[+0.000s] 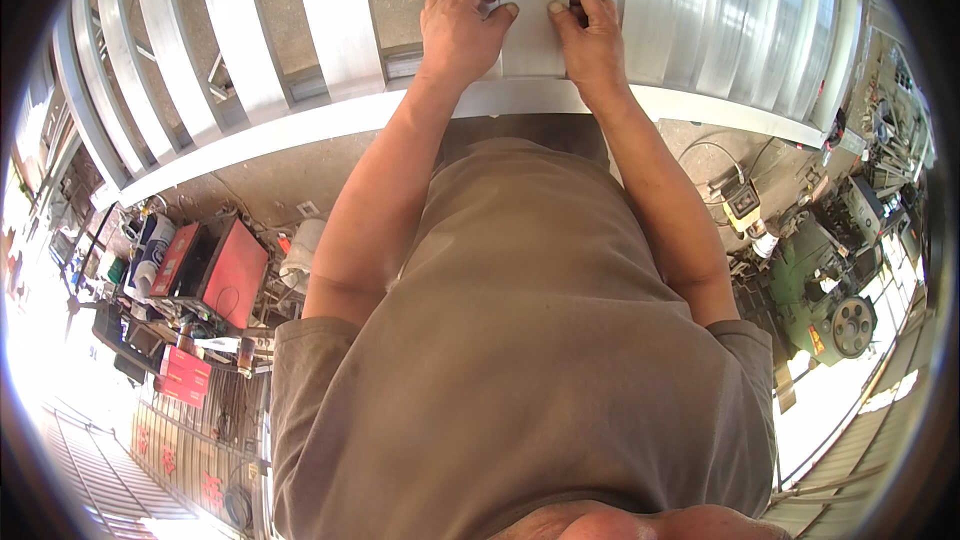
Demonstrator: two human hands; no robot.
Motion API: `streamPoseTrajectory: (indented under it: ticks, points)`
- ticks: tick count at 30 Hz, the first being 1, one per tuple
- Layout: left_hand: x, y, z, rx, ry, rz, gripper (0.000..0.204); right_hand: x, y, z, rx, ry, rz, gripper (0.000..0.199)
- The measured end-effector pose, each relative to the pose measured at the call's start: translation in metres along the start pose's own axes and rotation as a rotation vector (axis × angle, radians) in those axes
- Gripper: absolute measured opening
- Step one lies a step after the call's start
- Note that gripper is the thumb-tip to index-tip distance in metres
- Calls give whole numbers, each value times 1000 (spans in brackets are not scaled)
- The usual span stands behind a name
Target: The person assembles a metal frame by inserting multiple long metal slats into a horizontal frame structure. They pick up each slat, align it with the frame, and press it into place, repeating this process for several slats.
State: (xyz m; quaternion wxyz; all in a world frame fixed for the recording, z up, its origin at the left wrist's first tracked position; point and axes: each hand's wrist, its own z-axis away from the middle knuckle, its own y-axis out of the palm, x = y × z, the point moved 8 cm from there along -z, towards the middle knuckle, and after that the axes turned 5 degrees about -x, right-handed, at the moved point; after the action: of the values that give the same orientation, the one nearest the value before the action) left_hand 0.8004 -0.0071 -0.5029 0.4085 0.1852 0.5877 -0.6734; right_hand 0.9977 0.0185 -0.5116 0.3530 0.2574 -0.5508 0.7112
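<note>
A wide, silvery metal slat (pixel 535 30) lies between my two hands, running away from me over the pale front rail (pixel 330 135) of a metal frame. My left hand (pixel 463 28) is at the slat's left edge, thumb on its face and index finger stretched forward along the edge. The other left fingers are curled. At the opposite edge, my right hand (pixel 595 38) has its thumb on the slat and its fingers bent along the side. The undersides of the fingers are partly hidden. More slats (pixel 240 25) stand spaced apart at the left, while those at the right (pixel 690 20) sit close together.
Behind me on the left are a red machine box (pixel 238 270), a white bucket (pixel 303 252) and a red carton (pixel 184 376). A green machine with a wheel (pixel 852 327) stands at the right, near a yellow-and-black device (pixel 742 205) with a cable. Metal offcuts (pixel 905 140) are heaped at far right.
</note>
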Motion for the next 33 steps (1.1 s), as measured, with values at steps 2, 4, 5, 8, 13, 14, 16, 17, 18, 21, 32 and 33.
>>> streamPoseTrajectory:
  ticks: [2,4,5,8,13,14,16,17,18,21,32,33]
  points:
    - [1,0,1,-13,-2,-8,65,-1,2,0,-2,-5,42,52]
    - [1,-1,2,-23,6,-35,66,-1,4,1,-9,-18,29,52]
    - [1,-1,3,-19,2,-40,66,-2,5,2,-7,-2,32,52]
    - [2,-2,4,-13,4,-50,67,1,6,2,-8,-18,-13,56]
    - [-1,-2,1,9,23,-52,68,3,4,2,-9,-11,-21,57]
    - [-1,-2,0,12,20,-51,68,3,3,1,-11,-4,-26,57]
    - [-2,-2,-1,15,17,-54,68,5,1,0,-13,-19,-49,58]
    - [-2,-2,-1,14,20,-54,68,5,1,0,-9,-15,-60,58]
    - [-3,-2,-1,10,22,-54,67,6,0,0,-9,-21,-47,58]
    - [-3,-1,-1,16,18,-49,66,5,0,-1,7,-14,-28,58]
    - [2,0,-2,26,7,14,65,-1,2,-1,14,37,-85,57]
    - [2,0,-2,24,7,22,65,-1,2,-1,12,30,-70,54]
